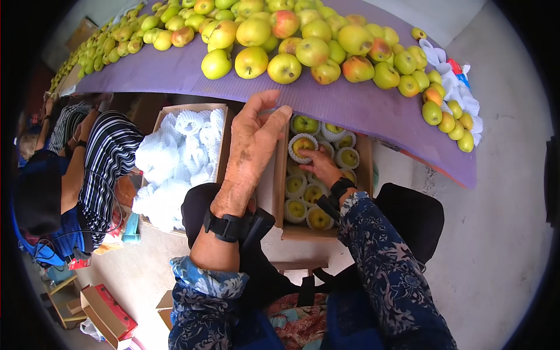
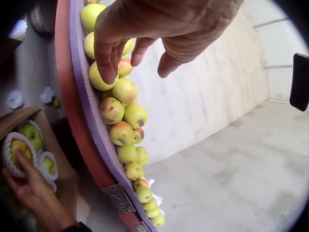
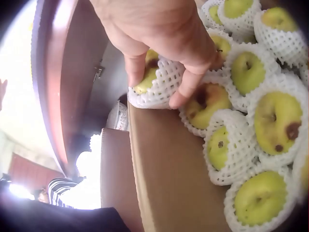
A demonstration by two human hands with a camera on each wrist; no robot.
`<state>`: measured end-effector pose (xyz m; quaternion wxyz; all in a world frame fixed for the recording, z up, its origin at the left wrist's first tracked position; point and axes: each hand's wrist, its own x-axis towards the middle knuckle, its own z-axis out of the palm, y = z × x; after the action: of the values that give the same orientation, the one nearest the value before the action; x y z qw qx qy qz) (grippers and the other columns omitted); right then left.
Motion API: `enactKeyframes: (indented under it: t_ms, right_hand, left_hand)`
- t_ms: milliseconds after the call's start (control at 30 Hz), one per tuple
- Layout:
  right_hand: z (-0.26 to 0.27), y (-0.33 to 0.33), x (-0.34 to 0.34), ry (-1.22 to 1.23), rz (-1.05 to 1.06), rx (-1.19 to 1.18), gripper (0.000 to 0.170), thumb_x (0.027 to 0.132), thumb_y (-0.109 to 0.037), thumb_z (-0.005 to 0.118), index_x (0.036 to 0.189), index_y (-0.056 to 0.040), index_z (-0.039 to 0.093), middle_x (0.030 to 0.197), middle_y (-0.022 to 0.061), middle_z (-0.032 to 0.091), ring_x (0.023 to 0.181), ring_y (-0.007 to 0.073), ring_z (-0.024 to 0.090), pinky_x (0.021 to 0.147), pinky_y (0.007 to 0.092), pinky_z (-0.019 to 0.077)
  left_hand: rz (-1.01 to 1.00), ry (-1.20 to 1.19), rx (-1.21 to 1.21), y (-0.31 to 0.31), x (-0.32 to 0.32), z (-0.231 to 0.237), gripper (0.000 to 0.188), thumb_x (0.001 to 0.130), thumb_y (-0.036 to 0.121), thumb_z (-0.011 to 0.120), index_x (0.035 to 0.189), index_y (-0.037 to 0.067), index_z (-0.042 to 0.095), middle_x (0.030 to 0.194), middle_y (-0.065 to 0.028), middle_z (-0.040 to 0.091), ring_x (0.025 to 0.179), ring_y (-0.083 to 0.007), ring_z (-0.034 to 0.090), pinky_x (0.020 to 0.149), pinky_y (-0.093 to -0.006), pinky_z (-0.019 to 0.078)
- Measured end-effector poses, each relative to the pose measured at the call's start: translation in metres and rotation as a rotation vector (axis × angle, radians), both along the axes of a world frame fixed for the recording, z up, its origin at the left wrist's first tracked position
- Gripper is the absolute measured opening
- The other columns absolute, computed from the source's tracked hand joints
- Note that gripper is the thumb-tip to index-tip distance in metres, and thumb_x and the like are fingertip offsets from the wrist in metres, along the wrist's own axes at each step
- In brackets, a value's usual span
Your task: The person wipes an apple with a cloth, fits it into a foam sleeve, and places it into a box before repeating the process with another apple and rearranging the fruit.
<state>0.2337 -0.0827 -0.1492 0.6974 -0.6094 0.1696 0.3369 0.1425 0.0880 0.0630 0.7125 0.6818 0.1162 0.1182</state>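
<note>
My right hand [image 1: 325,167] grips an apple in a white foam net [image 3: 161,84] at the wall of a cardboard box [image 3: 161,164]. Thumb and fingers press on the net from both sides in the right wrist view, and part of the fruit shows bare. Several other netted apples [image 3: 260,198] sit side by side in that box. My left hand [image 1: 254,140] hovers at the near edge of the purple-covered table [image 1: 175,79], holding nothing, its fingers loosely bent. Loose yellow-green apples [image 2: 124,90] lie just beyond it in the left wrist view.
Another cardboard box [image 1: 220,140] to the left is heaped with white foam nets [image 1: 181,151]. A person in striped clothing [image 1: 111,157] sits further left. More foam nets [image 1: 466,96] lie at the table's right end. A red box [image 1: 111,312] stands on the floor.
</note>
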Motion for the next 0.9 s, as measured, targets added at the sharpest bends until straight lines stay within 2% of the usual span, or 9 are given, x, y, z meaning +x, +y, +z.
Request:
enactKeyframes:
  t_ms: [167,267,333,433,667,867,900]
  right_hand:
    - [-0.016,0.007,0.016,0.015,0.015,-0.069,0.098,0.075,-0.009,0.076,0.147,-0.0038,0.010,0.134,0.0141,0.042,0.116,0.0284,0.049,0.078,0.0417,0.0564]
    - [-0.010,0.009,0.013,-0.036,-0.013,-0.134,0.090,0.072,-0.014,0.078,0.142,0.0024,0.024,0.134,0.0202,0.043,0.115,0.0318,0.052,0.070,0.0356,0.0597]
    - [-0.010,0.007,0.016,-0.055,0.048,-0.172,0.092,0.070,-0.015,0.079,0.142,0.0034,0.024,0.135,0.0214,0.042,0.116,0.0324,0.051,0.069,0.0352,0.0599]
    - [-0.009,0.009,0.016,-0.118,0.074,-0.259,0.098,0.069,-0.018,0.080,0.144,0.0039,0.022,0.136,0.0224,0.042,0.117,0.0327,0.051,0.068,0.0342,0.0600]
    - [-0.001,0.001,0.012,-0.143,0.150,-0.268,0.101,0.069,-0.025,0.080,0.145,0.0049,0.021,0.136,0.0236,0.043,0.117,0.0317,0.052,0.066,0.0323,0.0595]
    - [0.003,-0.006,0.020,-0.128,0.298,-0.251,0.101,0.069,-0.027,0.080,0.143,0.0084,0.022,0.129,0.0241,0.049,0.103,0.0298,0.061,0.063,0.0316,0.0580]
    - [-0.001,-0.005,0.018,-0.181,0.253,-0.306,0.100,0.069,-0.028,0.080,0.143,0.0083,0.023,0.126,0.0240,0.052,0.099,0.0289,0.063,0.062,0.0312,0.0574]
  left_hand:
    - [-0.013,0.012,-0.006,0.001,-0.001,-0.001,0.037,0.089,0.018,0.063,0.122,0.003,0.058,0.111,-0.0080,0.058,0.095,-0.0155,0.059,0.073,-0.0262,0.0483]
    - [-0.034,0.019,-0.012,0.000,0.000,-0.001,0.035,0.089,0.017,0.062,0.121,0.003,0.059,0.110,-0.0073,0.059,0.094,-0.0151,0.059,0.073,-0.0259,0.0482]
    - [-0.040,0.028,-0.018,-0.002,0.000,0.001,0.035,0.089,0.017,0.062,0.120,0.003,0.059,0.109,-0.0072,0.060,0.093,-0.0148,0.060,0.073,-0.0255,0.0481]
    - [-0.040,0.010,-0.047,-0.004,0.001,0.001,0.032,0.088,0.013,0.064,0.117,0.000,0.059,0.100,-0.0041,0.060,0.074,-0.0065,0.052,0.067,-0.0221,0.0460]
    - [-0.083,0.005,-0.085,-0.008,0.000,0.000,0.028,0.089,0.014,0.063,0.114,0.001,0.062,0.100,-0.0038,0.063,0.081,-0.0079,0.059,0.068,-0.0227,0.0482]
    - [-0.127,0.026,-0.046,-0.008,0.004,-0.002,0.026,0.092,0.015,0.060,0.115,0.002,0.062,0.104,-0.0071,0.064,0.085,-0.0129,0.061,0.071,-0.0244,0.0477]
    - [-0.128,0.026,-0.036,-0.008,0.004,-0.002,0.026,0.092,0.015,0.060,0.114,0.002,0.062,0.104,-0.0071,0.064,0.085,-0.0129,0.061,0.071,-0.0244,0.0477]
